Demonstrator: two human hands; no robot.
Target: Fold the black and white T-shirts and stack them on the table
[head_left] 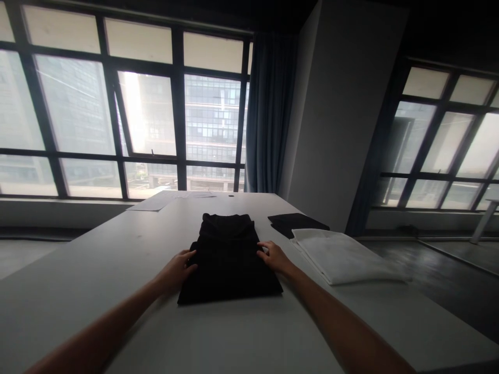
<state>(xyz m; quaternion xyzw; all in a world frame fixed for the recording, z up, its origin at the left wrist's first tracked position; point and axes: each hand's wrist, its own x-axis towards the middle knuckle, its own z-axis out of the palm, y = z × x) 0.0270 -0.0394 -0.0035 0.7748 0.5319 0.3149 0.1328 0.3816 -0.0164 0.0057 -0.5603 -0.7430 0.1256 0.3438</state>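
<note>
A folded black garment (230,265) lies on the white table (218,340) in front of me, its narrower part at the far end. My left hand (177,270) touches its left edge with the fingertips, thumb and fingers apart. On the opposite edge rest the fingertips of my right hand (275,257), with a gap between thumb and fingers. The garment stays flat on the tabletop. Whether any fingertip reaches under its edges cannot be seen.
Right of my right hand lies a folded white cloth (343,257), with a folded black cloth (298,223) just behind it. White paper sheets (150,202) are at the table's far left. Beyond stand windows, a blue curtain (268,114) and a pillar (335,114).
</note>
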